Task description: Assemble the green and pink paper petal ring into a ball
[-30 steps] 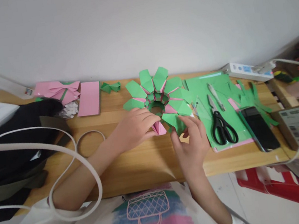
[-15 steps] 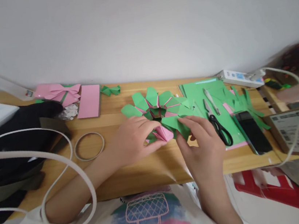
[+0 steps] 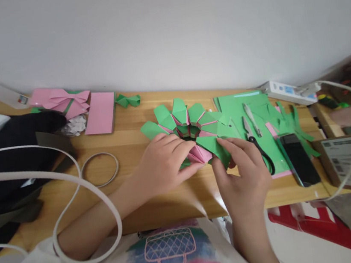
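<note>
A ring of folded green and pink paper petals [image 3: 180,112] lies over the middle of the wooden table, with a round gap at its centre. At its near side, my left hand [image 3: 163,161] pinches a pink folded paper piece [image 3: 200,154] between thumb and fingers. Close beside it, my right hand [image 3: 240,161] grips a green petal [image 3: 209,144] between thumb and forefinger. The pink piece and the green petal meet at the front of the ring. Part of the ring is hidden behind my left fingers.
On the right lie green paper sheets [image 3: 236,102], black-handled scissors [image 3: 264,154], a craft knife [image 3: 252,119] and a phone [image 3: 299,159]. A power strip [image 3: 288,92] stands behind. Leftward are a pink paper stack [image 3: 100,113], a tape roll [image 3: 117,167] and a looping white cable [image 3: 117,219].
Both hands have shifted slightly right with the paper ring, and the pink piece now sits closer against the green petal. The camera view has tilted a little.
</note>
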Available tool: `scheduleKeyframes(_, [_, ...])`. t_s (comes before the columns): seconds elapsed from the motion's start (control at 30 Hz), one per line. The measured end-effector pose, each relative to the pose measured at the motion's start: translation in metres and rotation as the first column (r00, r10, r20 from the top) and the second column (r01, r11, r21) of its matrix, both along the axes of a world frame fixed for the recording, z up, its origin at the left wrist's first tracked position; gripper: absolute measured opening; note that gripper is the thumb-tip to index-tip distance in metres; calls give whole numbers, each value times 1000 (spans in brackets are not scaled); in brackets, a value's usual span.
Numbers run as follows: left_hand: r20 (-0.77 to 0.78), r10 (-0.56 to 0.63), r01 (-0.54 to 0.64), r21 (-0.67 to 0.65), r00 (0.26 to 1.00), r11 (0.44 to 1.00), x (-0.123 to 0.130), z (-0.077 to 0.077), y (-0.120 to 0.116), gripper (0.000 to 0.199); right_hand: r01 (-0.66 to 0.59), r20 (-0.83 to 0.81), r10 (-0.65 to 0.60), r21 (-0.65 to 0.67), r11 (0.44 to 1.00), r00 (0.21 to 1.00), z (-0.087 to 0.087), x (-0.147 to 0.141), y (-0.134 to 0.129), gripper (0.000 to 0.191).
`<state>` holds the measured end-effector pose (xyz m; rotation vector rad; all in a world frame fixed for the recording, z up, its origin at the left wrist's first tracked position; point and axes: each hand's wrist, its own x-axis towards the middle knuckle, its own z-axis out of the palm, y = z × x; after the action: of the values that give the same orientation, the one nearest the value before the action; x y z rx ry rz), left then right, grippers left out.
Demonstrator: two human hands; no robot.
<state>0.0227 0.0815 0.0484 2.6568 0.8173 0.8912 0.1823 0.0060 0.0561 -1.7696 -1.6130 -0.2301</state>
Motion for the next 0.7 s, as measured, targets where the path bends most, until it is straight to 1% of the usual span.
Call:
scheduleKeyframes(0.27, [4,7,-7,-14,1000,1000,1,-1,-2,33,3,6,-3,-11,1000,1000,1,-1,-2,24])
scheduleKeyframes(0.47, [-15,31,-33,-140,999,990,-1,1,-6,29,1,17,0,-44,999,1000,5,-2,-3,24])
scheduleKeyframes(0.7, [-5,71,-71,-199,997,977,-3,2,-12,26,-32,55,37,-74,997,998,7,-4,-8,26])
